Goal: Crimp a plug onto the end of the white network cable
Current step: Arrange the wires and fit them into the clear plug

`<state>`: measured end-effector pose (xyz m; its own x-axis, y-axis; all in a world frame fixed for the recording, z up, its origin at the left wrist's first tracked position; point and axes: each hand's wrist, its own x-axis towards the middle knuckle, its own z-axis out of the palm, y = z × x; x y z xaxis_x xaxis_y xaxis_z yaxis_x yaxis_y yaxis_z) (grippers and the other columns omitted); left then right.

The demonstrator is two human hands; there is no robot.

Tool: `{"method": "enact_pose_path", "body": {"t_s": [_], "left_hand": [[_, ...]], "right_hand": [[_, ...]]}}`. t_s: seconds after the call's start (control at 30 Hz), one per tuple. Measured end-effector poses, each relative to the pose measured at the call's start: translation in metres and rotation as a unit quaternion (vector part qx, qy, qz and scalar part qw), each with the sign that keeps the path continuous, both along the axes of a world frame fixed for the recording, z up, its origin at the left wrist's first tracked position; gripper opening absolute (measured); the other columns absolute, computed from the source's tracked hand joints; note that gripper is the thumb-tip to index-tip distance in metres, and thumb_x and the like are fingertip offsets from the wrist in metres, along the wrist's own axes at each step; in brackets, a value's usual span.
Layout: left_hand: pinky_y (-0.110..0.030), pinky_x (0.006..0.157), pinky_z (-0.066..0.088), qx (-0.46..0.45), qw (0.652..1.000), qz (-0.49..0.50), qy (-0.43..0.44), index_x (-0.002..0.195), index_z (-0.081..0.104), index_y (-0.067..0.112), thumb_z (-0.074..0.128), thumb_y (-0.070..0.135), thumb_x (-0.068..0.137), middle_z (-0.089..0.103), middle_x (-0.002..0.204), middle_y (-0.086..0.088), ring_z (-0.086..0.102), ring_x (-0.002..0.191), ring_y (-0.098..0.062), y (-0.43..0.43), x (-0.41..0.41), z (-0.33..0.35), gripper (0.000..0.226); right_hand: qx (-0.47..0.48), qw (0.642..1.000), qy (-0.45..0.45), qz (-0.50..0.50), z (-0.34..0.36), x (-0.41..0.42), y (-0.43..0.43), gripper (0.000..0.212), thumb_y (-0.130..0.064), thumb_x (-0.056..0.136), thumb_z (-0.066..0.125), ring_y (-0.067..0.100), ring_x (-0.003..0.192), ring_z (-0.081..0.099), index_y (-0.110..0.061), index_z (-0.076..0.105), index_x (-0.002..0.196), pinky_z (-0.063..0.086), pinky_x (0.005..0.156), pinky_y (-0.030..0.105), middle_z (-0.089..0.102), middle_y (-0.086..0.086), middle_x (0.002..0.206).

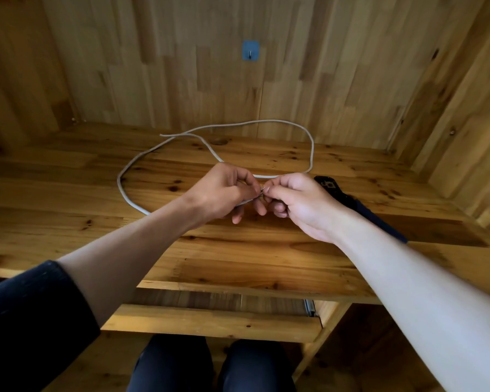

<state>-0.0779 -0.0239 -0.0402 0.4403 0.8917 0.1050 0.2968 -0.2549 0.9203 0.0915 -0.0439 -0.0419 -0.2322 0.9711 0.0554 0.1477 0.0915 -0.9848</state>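
White round network cable [312, 148] lies in a wide loop on the honey-brown wooden desk [238, 250], toward its back. Above the desk's middle, the left hand [227, 190] grips the cable's near end and the right hand [294, 199] pinches its very tip. A black-and-blue metal crimping tool [327, 183] lies on the desk, partly hidden behind the right wrist.

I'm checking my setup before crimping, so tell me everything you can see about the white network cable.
The white network cable is thin, round and pale, seemingly plastic-jacketed. It lies in one big loose loop on the wooden desk, crossing itself near the back, where one free end rests. The other end is lifted: the left hand grips it and the right hand pinches its tip. Whether that tip carries a plug is hidden.
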Motion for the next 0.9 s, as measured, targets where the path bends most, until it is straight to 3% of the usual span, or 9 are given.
{"method": "enact_pose_path", "body": {"t_s": [0.1,0.23,0.4,0.53,0.7,0.9], "left_hand": [[-0.021,0.042,0.038,0.043,0.999,-0.005,0.007,0.088,0.061,-0.002,0.054,0.009,0.096,0.076,0.078,-0.010,0.048,0.036,-0.016,-0.0025,0.0020,-0.0032,0.015],[-0.020,0.041,0.041,0.046,0.999,-0.008,0.010,0.090,0.061,-0.003,0.053,0.009,0.097,0.077,0.079,-0.009,0.050,0.036,-0.016,-0.0034,0.0036,-0.0038,0.016],[-0.011,0.034,0.030,0.032,0.999,0.012,-0.005,0.084,0.060,0.002,0.057,0.002,0.091,0.076,0.077,-0.011,0.050,0.032,-0.016,-0.0029,0.0048,-0.0022,0.008],[-0.015,0.036,0.023,-0.002,1.000,0.015,-0.008,0.089,0.062,0.004,0.055,0.008,0.091,0.077,0.080,-0.009,0.052,0.035,-0.016,-0.0012,0.0039,0.0000,0.009],[-0.019,0.037,0.024,-0.034,0.998,0.007,-0.044,0.097,0.064,-0.004,0.054,0.012,0.094,0.076,0.083,-0.012,0.050,0.038,-0.016,-0.0012,0.0030,0.0002,0.019],[-0.018,0.035,0.025,-0.046,0.997,-0.005,-0.065,0.094,0.064,0.000,0.052,0.011,0.095,0.076,0.085,-0.014,0.050,0.038,-0.016,-0.0009,0.0038,0.0017,0.017]], "right_hand": [[0.007,0.999,-0.035,-0.027,-0.0026,0.0009,0.0012,0.018,-0.001,0.096,0.050,0.011,0.054,0.039,-0.006,0.059,0.081,0.034,0.051,0.020,0.055,0.004,0.067],[0.014,0.997,-0.055,-0.043,-0.0058,0.0022,0.0021,0.018,-0.005,0.096,0.052,0.010,0.055,0.040,-0.010,0.060,0.081,0.037,0.051,0.018,0.055,0.000,0.067],[0.019,0.998,-0.047,-0.044,-0.0051,0.0021,0.0022,0.022,-0.005,0.096,0.050,0.009,0.053,0.041,-0.013,0.061,0.078,0.037,0.051,0.018,0.057,-0.003,0.064],[0.026,0.997,-0.053,-0.046,-0.0031,0.0016,0.0017,0.022,-0.006,0.097,0.049,0.009,0.055,0.040,-0.013,0.060,0.079,0.036,0.053,0.020,0.055,0.000,0.068],[0.038,0.997,-0.055,-0.043,-0.0011,0.0013,0.0011,0.021,-0.007,0.098,0.048,0.008,0.055,0.041,-0.012,0.059,0.081,0.035,0.054,0.020,0.053,0.000,0.070],[0.041,0.997,-0.048,-0.052,0.0001,0.0011,0.0019,0.019,-0.008,0.098,0.049,0.009,0.055,0.040,-0.011,0.059,0.083,0.035,0.054,0.021,0.054,0.003,0.071]]}}
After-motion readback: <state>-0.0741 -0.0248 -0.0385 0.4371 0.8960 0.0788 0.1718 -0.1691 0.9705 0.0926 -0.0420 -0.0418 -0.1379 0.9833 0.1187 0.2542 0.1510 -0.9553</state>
